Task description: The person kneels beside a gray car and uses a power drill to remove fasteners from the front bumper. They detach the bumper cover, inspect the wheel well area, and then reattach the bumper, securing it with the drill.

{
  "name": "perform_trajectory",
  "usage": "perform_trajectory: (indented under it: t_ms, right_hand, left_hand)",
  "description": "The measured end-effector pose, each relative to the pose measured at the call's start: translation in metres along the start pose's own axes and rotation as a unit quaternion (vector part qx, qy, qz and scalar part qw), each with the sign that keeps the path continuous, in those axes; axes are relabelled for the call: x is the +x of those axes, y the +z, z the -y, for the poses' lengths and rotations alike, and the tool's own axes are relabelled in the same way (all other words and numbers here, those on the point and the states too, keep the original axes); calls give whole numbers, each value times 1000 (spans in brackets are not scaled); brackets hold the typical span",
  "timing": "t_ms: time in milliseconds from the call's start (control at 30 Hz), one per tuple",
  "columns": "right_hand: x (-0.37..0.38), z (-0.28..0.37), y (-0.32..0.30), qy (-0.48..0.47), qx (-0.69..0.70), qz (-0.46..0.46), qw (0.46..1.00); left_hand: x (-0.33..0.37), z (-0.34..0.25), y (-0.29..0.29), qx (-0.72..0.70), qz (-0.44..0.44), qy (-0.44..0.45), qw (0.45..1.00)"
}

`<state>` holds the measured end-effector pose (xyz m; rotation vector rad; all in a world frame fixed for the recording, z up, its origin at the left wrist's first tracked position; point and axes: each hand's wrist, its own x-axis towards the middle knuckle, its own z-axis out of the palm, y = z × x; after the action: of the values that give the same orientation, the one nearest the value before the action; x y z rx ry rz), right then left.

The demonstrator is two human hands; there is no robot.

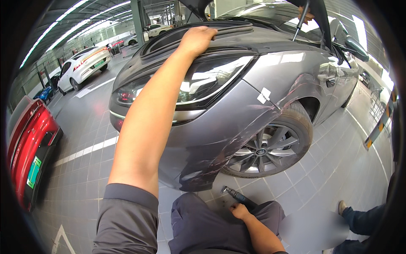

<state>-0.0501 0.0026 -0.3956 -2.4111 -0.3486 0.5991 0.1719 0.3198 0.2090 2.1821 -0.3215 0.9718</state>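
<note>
My left arm reaches across the front of a grey car [203,139]. At its end my left hand [197,41] is closed over the black rim of the front trunk tub [158,50]. Below the hand lies the headlight [211,78]. Low by my thigh, my right hand [240,211] has curled fingers; whatever they may hold is hidden. Just beyond it is a cordless ratchet [235,194], its head pointing toward the front wheel [264,150]. I cannot tell whether the right hand touches this tool. Scrapes run over the bumper and the fender [302,82].
The hood is raised on a strut [301,21]. A red car [31,144] stands at the left, with a white car [84,65] farther back. Another person's legs [363,220] are at the lower right. A striped post [380,122] stands at the right.
</note>
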Motion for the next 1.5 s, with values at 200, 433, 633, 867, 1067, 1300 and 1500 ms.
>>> perform_trajectory:
  t_ms: [200, 433, 633, 867, 1067, 1300, 1500]
  right_hand:
    - [0, -7, 4, 34, -33, 13, 999]
    - [0, -23, 8, 32, -84, 38, 995]
    - [-14, -13, 7, 53, -31, 23, 998]
    - [-18, 13, -4, 49, -32, 26, 998]
    - [-16, 15, 1, 69, -22, 27, 997]
    - [-17, 13, 2, 77, -28, 42, 996]
    - [-22, 18, -7, 62, -21, 51, 997]
  left_hand:
    - [-4, -3, 0, 20, 1, 27, 999]
    - [9, 15, -3, 98, 66, 74, 990]
    - [10, 17, 6, 3, 43, 85, 995]
    - [13, 19, -2, -14, 58, 44, 997]
    - [18, 22, 1, -25, 73, 23, 997]
    - [15, 19, 2, -24, 68, 42, 997]
    - [15, 17, -1, -42, 81, 13, 996]
